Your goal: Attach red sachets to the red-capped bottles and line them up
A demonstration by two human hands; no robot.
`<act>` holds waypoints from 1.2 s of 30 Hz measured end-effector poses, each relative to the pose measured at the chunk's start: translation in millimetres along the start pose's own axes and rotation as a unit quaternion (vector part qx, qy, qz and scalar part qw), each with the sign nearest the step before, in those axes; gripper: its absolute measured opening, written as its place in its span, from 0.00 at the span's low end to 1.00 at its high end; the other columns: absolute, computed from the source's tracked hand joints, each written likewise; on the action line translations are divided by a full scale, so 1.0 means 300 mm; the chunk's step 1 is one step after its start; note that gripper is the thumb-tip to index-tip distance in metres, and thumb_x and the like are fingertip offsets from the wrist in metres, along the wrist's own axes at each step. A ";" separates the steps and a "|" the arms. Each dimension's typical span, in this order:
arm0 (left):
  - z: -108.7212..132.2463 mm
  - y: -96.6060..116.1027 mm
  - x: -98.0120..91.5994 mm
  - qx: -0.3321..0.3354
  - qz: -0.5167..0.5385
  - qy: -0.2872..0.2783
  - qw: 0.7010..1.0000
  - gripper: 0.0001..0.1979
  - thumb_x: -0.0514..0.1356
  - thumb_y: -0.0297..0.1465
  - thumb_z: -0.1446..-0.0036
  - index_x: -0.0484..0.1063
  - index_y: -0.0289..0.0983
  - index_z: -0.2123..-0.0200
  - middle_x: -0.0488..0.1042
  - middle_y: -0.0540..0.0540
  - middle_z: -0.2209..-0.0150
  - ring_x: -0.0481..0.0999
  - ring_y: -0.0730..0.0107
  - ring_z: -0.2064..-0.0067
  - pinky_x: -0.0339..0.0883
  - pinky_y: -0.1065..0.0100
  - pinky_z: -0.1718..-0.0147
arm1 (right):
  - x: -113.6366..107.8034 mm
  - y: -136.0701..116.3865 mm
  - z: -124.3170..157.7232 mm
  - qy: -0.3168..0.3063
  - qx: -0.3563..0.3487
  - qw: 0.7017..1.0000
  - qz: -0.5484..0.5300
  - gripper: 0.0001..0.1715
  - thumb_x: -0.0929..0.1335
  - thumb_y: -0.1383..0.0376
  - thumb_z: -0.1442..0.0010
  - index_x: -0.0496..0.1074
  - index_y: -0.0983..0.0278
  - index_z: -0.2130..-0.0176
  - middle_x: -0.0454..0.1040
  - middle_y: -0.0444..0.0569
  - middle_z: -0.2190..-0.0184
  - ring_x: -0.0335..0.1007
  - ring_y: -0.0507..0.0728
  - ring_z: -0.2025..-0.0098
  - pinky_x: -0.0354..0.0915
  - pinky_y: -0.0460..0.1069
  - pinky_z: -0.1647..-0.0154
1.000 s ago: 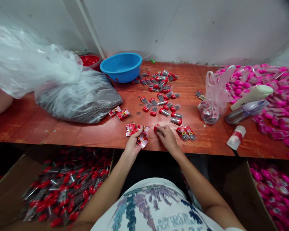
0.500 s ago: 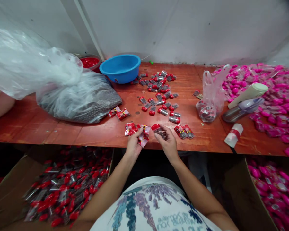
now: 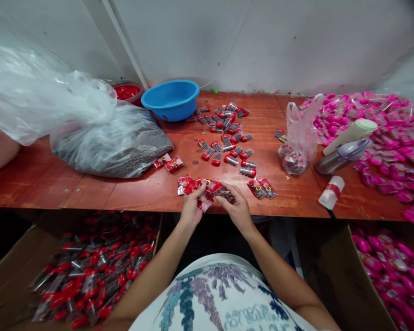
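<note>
My left hand (image 3: 190,208) pinches a small red and white packet (image 3: 204,200) just above the near edge of the red wooden table (image 3: 89,193). My right hand (image 3: 238,208) holds a clear capsule with a red cap (image 3: 221,192), its red end touching the packet's mouth. More red packets (image 3: 186,184) lie beside my left hand. Two further packets (image 3: 261,187) lie to the right of my right hand. Several filled red-capped capsules (image 3: 227,138) are scattered across the middle of the table.
A big clear bag of dark pellets (image 3: 113,145) lies at left, a blue bowl (image 3: 170,99) and red tub (image 3: 127,91) behind it. A small plastic bag (image 3: 296,142), a handheld sealer (image 3: 345,145) and pink capsules (image 3: 393,133) sit at right. Cardboard boxes below hold red capsules (image 3: 89,271) and pink ones (image 3: 396,271).
My right hand has lifted the capsule off the table and carried it left to the packet held by my left hand. The view has shifted slightly.
</note>
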State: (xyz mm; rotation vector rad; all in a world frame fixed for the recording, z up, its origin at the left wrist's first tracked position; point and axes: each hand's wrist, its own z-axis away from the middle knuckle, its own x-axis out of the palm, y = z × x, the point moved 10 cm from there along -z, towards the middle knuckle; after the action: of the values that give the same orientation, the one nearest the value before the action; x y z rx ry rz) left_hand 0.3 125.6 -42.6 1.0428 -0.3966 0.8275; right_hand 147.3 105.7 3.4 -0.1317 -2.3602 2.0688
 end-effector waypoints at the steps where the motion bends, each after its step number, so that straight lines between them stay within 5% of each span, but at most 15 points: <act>1: 0.006 0.010 0.011 0.010 -0.012 -0.012 1.000 0.12 0.69 0.22 0.59 0.74 0.33 0.67 0.79 0.48 0.69 0.79 0.68 0.69 0.74 0.65 0.65 | -0.003 -0.006 -0.001 0.000 -0.003 1.000 -0.006 0.23 0.70 0.62 0.43 0.71 0.56 0.47 0.70 0.47 0.56 0.69 0.55 0.56 0.67 0.50 0.54; 6: 0.037 0.048 0.061 0.061 -0.093 -0.062 0.992 0.14 0.72 0.23 0.64 0.74 0.33 0.71 0.78 0.49 0.72 0.77 0.69 0.72 0.73 0.67 0.68 | 0.009 -0.018 0.003 -0.032 -0.011 0.999 -0.027 0.18 0.67 0.61 0.40 0.73 0.56 0.50 0.69 0.47 0.58 0.69 0.54 0.59 0.68 0.49 0.59; 17: 0.069 0.067 0.104 0.123 -0.136 -0.100 0.978 0.14 0.71 0.23 0.63 0.73 0.35 0.71 0.77 0.50 0.72 0.76 0.70 0.71 0.71 0.68 0.66 | -0.031 -0.047 0.016 0.021 -0.044 0.999 0.001 0.12 0.69 0.63 0.42 0.74 0.57 0.55 0.71 0.46 0.61 0.68 0.54 0.61 0.65 0.49 0.61; 21: 0.085 0.081 0.108 0.143 -0.150 -0.110 0.972 0.25 0.72 0.22 0.65 0.72 0.39 0.60 0.78 0.50 0.68 0.77 0.69 0.67 0.70 0.72 0.68 | -0.034 -0.029 0.014 0.019 -0.018 0.999 -0.033 0.14 0.70 0.62 0.43 0.75 0.57 0.55 0.72 0.46 0.62 0.68 0.54 0.62 0.66 0.50 0.61; 23: 0.085 0.080 0.110 0.140 -0.160 -0.115 0.970 0.29 0.72 0.22 0.65 0.71 0.41 0.56 0.79 0.49 0.65 0.78 0.68 0.65 0.70 0.71 0.66 | -0.035 -0.018 0.013 0.015 -0.005 0.999 -0.046 0.15 0.70 0.61 0.43 0.75 0.58 0.54 0.72 0.47 0.61 0.69 0.55 0.61 0.67 0.50 0.60; 29: 0.066 0.040 0.109 0.092 -0.167 -0.110 0.975 0.20 0.71 0.26 0.61 0.72 0.36 0.62 0.77 0.49 0.70 0.77 0.69 0.70 0.72 0.67 0.66 | -0.037 -0.037 0.021 0.019 -0.036 0.999 -0.005 0.12 0.69 0.62 0.42 0.75 0.58 0.56 0.73 0.47 0.61 0.70 0.55 0.58 0.67 0.50 0.59; 36: 0.057 0.029 0.107 0.050 -0.173 -0.101 0.978 0.31 0.73 0.23 0.67 0.71 0.37 0.55 0.78 0.49 0.70 0.78 0.67 0.70 0.72 0.66 0.64 | -0.029 0.071 0.022 0.029 0.058 0.994 -0.091 0.19 0.72 0.60 0.47 0.71 0.59 0.54 0.74 0.46 0.61 0.71 0.55 0.60 0.68 0.51 0.56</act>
State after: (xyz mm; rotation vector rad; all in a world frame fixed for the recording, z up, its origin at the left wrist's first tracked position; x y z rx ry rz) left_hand 15.7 125.7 -8.6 1.2532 -0.3334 0.4348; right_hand 156.9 101.3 -18.0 0.0233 -2.1254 2.0782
